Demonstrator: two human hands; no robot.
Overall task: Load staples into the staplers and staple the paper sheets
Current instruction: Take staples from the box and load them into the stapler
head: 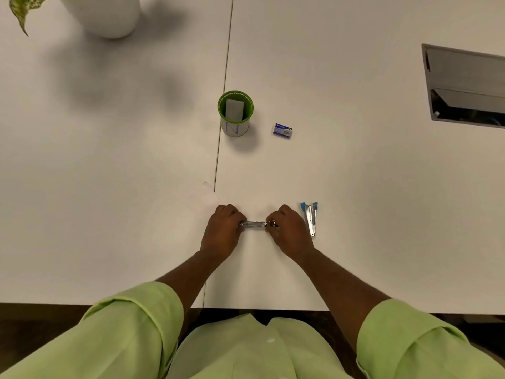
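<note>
1. Head view: left hand [222,231] and right hand [289,231] each pinch one end of a slim silver metal stapler [255,224], spanning horizontally between them.
2. Blue-tipped open stapler [311,218] lies just right; small blue staple box [282,130] farther away.

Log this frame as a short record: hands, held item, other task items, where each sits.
left hand: grips left end of metal stapler
right hand: grips its right end
second stapler: blue-tipped, lies open on table, right of right hand
staple box: right of green cup
paper sheet: beyond left hand
</note>
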